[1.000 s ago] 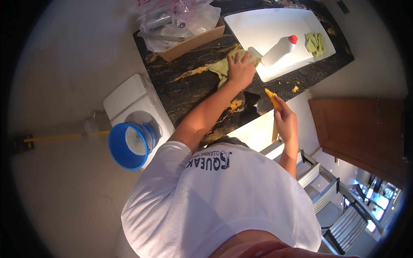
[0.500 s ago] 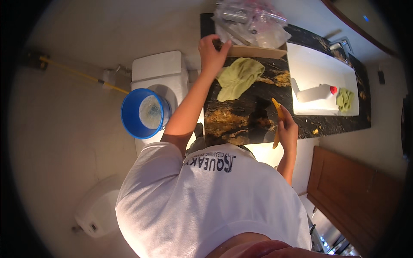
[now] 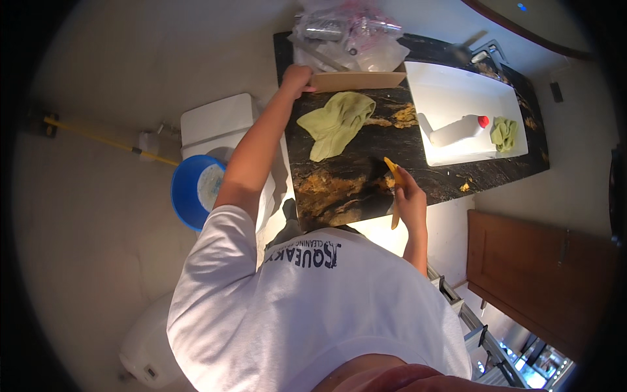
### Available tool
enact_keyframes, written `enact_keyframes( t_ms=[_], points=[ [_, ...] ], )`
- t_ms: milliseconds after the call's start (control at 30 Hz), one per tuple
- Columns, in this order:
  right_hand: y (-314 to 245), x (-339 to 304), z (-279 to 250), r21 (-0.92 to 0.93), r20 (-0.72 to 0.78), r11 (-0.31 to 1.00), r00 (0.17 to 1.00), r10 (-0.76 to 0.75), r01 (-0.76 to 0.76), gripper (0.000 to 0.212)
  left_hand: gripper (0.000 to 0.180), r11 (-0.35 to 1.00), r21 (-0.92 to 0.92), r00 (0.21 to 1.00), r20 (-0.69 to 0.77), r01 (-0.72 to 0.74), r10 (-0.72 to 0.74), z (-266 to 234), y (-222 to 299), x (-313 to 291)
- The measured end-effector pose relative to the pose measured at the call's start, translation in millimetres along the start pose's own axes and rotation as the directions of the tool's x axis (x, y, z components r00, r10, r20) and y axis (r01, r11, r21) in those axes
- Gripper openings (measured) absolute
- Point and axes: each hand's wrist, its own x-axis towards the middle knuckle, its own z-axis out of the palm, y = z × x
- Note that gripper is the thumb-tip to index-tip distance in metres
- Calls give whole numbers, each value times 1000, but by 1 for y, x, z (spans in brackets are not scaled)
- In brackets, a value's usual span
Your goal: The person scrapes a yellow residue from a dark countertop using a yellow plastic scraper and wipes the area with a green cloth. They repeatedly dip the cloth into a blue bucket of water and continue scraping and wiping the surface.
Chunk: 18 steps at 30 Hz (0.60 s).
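Note:
My left hand (image 3: 298,80) is at the left end of a shallow cardboard box (image 3: 359,81), its fingers bent around the corner. Clear plastic bags (image 3: 353,39) with items inside fill the box. A slim yellow tool (image 3: 394,176) is gripped in my right hand (image 3: 411,198) over the front of the dark counter; its exact kind is hard to tell. Between the hands, a crumpled green cloth (image 3: 337,124) lies on the counter, just in front of the box.
The black and gold stone counter (image 3: 339,189) holds a white sink (image 3: 470,88). A white bottle with a red cap (image 3: 460,130) and a second green cloth (image 3: 503,134) lie in it. At left are a blue bucket (image 3: 186,193) and a toilet (image 3: 219,117); a ladder (image 3: 480,336) stands behind right.
The whole view has shifted, so the counter sits further left. My left hand has drawn its spread fingers in around the box corner. My right hand still grips the yellow tool.

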Motion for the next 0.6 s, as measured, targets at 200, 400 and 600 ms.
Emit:
enact_keyframes(
  t_ms=[200, 400, 600],
  points=[
    [17, 2, 0, -137, 64, 991, 998, 10, -1, 60, 33, 998, -68, 999, -34, -5, 3, -39, -2, 6],
    [12, 10, 3, -418, 217, 874, 962, -169, 248, 67, 30, 1000, 3, 1000, 16, 1, -1, -59, -25, -21],
    [-1, 22, -12, -425, 348, 850, 923, -164, 312, 60, 37, 993, 112, 988, 151, -50, 32, -79, -14, -63]
  ],
)
